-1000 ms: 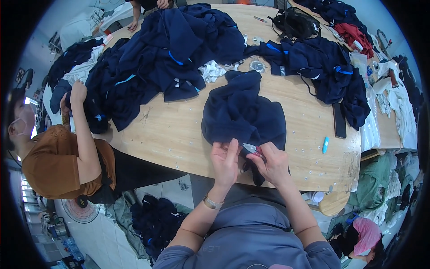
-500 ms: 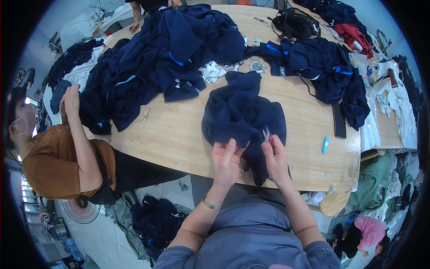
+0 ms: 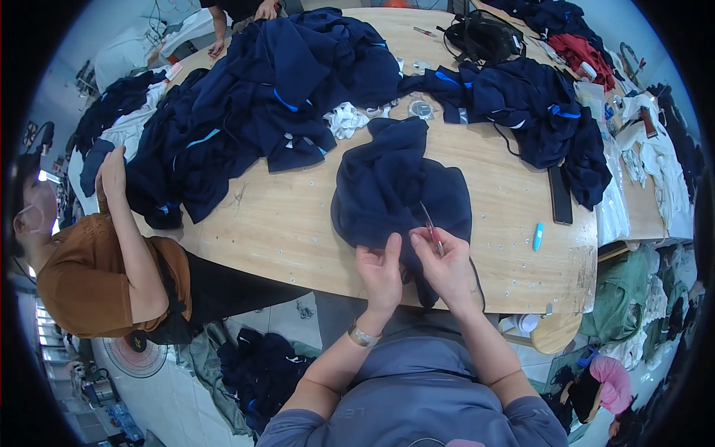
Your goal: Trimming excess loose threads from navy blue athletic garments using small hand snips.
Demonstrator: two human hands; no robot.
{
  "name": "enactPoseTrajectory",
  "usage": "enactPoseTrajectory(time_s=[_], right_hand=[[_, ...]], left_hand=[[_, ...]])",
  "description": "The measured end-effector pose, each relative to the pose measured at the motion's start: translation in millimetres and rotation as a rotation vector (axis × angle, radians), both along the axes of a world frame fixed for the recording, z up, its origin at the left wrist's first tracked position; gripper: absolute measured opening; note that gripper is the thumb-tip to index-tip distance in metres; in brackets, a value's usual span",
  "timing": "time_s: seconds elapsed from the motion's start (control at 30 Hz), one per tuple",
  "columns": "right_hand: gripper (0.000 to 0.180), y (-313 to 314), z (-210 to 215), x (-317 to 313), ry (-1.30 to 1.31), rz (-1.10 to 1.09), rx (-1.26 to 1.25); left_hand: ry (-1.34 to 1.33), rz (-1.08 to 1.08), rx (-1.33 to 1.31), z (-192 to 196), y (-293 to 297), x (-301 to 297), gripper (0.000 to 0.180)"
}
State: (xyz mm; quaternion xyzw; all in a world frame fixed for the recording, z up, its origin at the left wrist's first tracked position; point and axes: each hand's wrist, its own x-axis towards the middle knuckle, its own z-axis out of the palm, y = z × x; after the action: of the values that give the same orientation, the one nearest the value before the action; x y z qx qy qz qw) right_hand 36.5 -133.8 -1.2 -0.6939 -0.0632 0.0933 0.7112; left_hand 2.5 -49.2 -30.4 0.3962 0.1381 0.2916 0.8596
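A navy blue garment (image 3: pixel 395 175) lies bunched on the wooden table in front of me, part of it hanging over the near edge. My left hand (image 3: pixel 380 274) grips its near edge, the thumb on top and the fingers partly under the cloth. Just to the right, my right hand (image 3: pixel 447 270) holds small red-handled thread snips (image 3: pixel 433 234), the thin blades pointing away over the cloth. The two hands are close together. Whether the right fingertips also pinch the fabric, I cannot tell.
A large navy garment pile (image 3: pixel 268 97) covers the far left, and another navy heap (image 3: pixel 536 104) lies far right. A phone (image 3: pixel 560 195) and a light blue marker-like object (image 3: pixel 538 236) rest at right. A co-worker in a brown top (image 3: pixel 104 272) stands at left.
My right hand has moved left, closer to my left hand. The snips have turned, so their blades now show pointing away along the cloth. The left hand keeps its grip.
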Motion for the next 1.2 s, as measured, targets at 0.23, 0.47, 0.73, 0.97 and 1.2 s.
enactPoseTrajectory(time_s=[0.23,0.47,0.73,0.97,1.2], right_hand=[[0.009,-0.9,-4.1,1.5,-0.063,-0.073,-0.116],[0.006,-6.5,-3.1,4.9,0.321,0.059,0.324],[0.014,-21.7,-6.8,5.2,0.5,0.282,0.77],[0.025,-26.8,-15.6,7.2,-0.469,0.052,-0.32],[0.027,-27.7,-15.2,8.8,-0.739,0.08,-0.632]], left_hand=[[0.033,-0.003,0.314,-10.6,-7.1,-5.8,0.031],[0.093,-0.076,-0.035,-0.2,-1.9,-0.9,0.023],[0.024,-0.222,-0.306,11.6,9.9,1.4,0.021],[0.051,-0.241,-0.328,13.7,18.0,0.3,0.022],[0.032,-0.234,-0.276,12.8,17.8,-1.4,0.017]])
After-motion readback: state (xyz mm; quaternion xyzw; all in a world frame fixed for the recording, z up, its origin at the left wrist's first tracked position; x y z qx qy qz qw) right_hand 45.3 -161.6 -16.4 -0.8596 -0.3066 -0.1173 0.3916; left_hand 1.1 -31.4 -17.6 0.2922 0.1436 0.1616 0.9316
